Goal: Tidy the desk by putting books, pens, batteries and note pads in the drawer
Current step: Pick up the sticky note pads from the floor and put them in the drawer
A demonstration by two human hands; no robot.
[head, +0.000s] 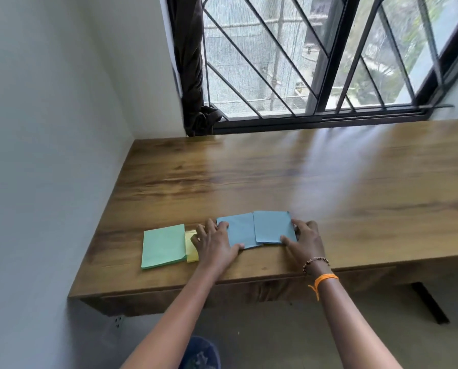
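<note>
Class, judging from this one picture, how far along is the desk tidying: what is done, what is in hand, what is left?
Done: no books, pens or batteries show on the desk. In hand: the left hand and right hand gather two blue note pads. Left: the green note pad and yellow note pad lie untouched; no open drawer shows.

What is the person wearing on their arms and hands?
Both forearms are bare, with no sleeves in view. The right wrist carries a beaded bracelet of dark and light beads and, just below it, an orange thread band with a loose tail hanging down. The left hand and wrist wear nothing.
</note>
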